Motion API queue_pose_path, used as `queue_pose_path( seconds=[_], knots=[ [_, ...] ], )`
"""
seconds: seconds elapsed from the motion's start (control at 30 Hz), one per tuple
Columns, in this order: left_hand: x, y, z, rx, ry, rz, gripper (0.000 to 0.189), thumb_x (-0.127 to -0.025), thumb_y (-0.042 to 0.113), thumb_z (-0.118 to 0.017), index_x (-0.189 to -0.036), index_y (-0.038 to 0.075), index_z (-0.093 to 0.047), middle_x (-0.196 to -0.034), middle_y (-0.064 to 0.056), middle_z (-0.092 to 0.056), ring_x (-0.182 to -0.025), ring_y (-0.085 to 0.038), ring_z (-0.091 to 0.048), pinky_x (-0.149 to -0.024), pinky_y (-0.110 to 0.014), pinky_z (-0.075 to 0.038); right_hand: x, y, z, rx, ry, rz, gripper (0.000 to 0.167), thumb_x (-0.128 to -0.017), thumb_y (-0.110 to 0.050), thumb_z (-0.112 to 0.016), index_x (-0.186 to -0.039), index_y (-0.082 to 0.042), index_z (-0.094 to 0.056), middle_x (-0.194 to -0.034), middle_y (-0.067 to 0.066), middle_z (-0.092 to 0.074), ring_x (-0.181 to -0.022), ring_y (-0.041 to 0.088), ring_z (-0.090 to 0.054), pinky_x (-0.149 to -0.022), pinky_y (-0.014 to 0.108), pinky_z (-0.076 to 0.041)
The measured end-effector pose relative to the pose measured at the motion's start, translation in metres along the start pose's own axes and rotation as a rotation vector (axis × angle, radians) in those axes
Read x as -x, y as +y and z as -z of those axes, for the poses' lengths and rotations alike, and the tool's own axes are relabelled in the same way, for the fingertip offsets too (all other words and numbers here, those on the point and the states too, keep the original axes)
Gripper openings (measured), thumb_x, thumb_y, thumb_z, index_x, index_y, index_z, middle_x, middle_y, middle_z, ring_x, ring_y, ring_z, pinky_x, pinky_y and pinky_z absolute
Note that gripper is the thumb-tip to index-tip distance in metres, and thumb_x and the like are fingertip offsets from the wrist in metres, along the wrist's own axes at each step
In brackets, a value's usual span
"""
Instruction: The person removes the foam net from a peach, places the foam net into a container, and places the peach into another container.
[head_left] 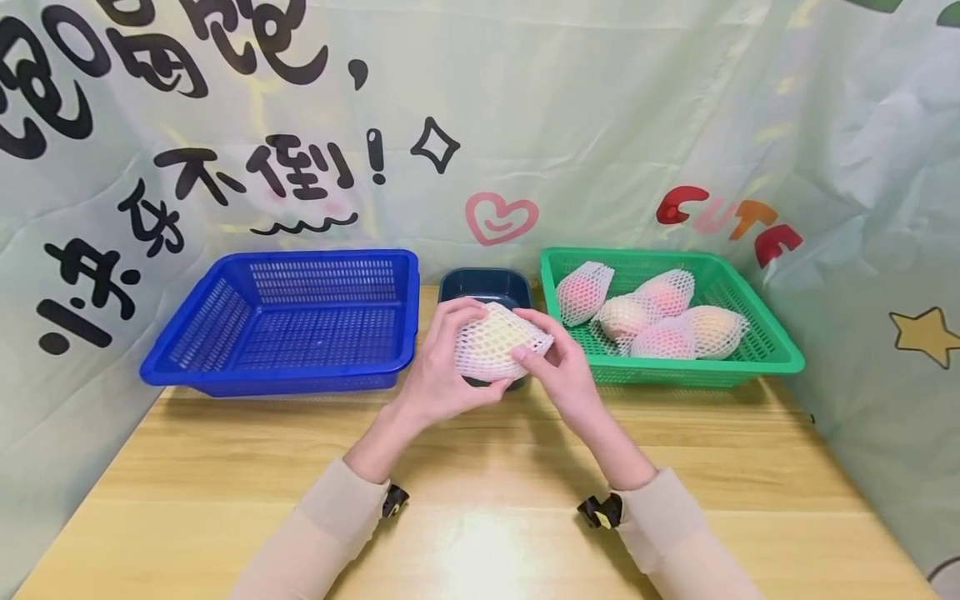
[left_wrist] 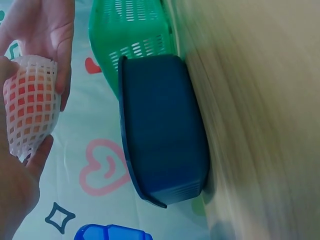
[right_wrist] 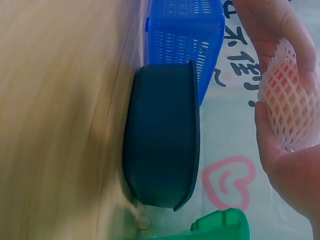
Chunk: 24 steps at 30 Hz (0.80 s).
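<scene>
Between both hands is a yellow-and-reddish round fruit [head_left: 487,343] in a white foam net, held above a dark blue bin [head_left: 486,282]. My left hand [head_left: 437,367] grips it from the left, thumb underneath. From the other side my right hand [head_left: 567,377] holds the net's right end between thumb and fingers. In the left wrist view, the netted fruit [left_wrist: 32,107] looks orange-red through the mesh. The right wrist view shows the netted fruit [right_wrist: 290,102] between both hands, its far side cut off by the frame. Which kind of fruit it is, I cannot tell.
To the left stands a blue basket [head_left: 322,337] with nothing visible inside. A green basket [head_left: 772,354] on the right holds several netted fruits [head_left: 663,296]. All stand on a wooden table [head_left: 480,467], before a printed cloth [head_left: 600,125].
</scene>
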<state>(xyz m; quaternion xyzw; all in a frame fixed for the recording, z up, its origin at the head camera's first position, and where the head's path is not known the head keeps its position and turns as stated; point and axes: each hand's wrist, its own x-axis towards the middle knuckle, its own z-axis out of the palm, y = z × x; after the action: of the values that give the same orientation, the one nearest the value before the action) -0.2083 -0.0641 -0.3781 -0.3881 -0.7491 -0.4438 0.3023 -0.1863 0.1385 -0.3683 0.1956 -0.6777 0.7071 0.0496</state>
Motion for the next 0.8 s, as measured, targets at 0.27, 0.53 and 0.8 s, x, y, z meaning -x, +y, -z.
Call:
queue_pose_path(
  seconds=[0.27,0.53,0.8],
  knots=[
    [-0.005,0.006,0.005,-0.017,-0.063,0.024,0.095,-0.069,0.029,-0.099,-0.145,0.009,-0.046,-0.148,-0.01,-0.045,-0.136,-0.026,-0.049,-0.108,-0.04,-0.047,0.0,-0.001,0.002,-0.049,0.05,0.01,0.052,-0.097,0.0,-0.062,-0.147,0.003,-0.049,-0.137,0.01,-0.056,-0.109,0.014,-0.062,-0.086,0.023,-0.056],
    [-0.006,0.008,0.013,0.02,-0.012,0.054,0.069,-0.093,0.042,-0.069,-0.15,0.009,-0.049,-0.151,-0.01,-0.047,-0.134,-0.027,-0.051,-0.105,-0.046,-0.047,0.001,0.0,0.003,-0.077,0.082,-0.003,0.051,-0.097,-0.002,-0.062,-0.147,0.001,-0.05,-0.133,0.008,-0.057,-0.102,0.014,-0.063,-0.081,0.024,-0.058],
    [-0.011,0.001,0.023,0.16,0.193,0.039,0.032,-0.102,0.008,-0.057,-0.13,-0.004,-0.063,-0.125,-0.019,-0.062,-0.117,-0.031,-0.06,-0.106,-0.037,-0.048,0.0,0.001,0.005,-0.125,0.122,-0.031,0.053,-0.095,-0.002,-0.063,-0.146,0.002,-0.05,-0.13,0.007,-0.058,-0.099,0.013,-0.063,-0.08,0.024,-0.058]
  ],
)
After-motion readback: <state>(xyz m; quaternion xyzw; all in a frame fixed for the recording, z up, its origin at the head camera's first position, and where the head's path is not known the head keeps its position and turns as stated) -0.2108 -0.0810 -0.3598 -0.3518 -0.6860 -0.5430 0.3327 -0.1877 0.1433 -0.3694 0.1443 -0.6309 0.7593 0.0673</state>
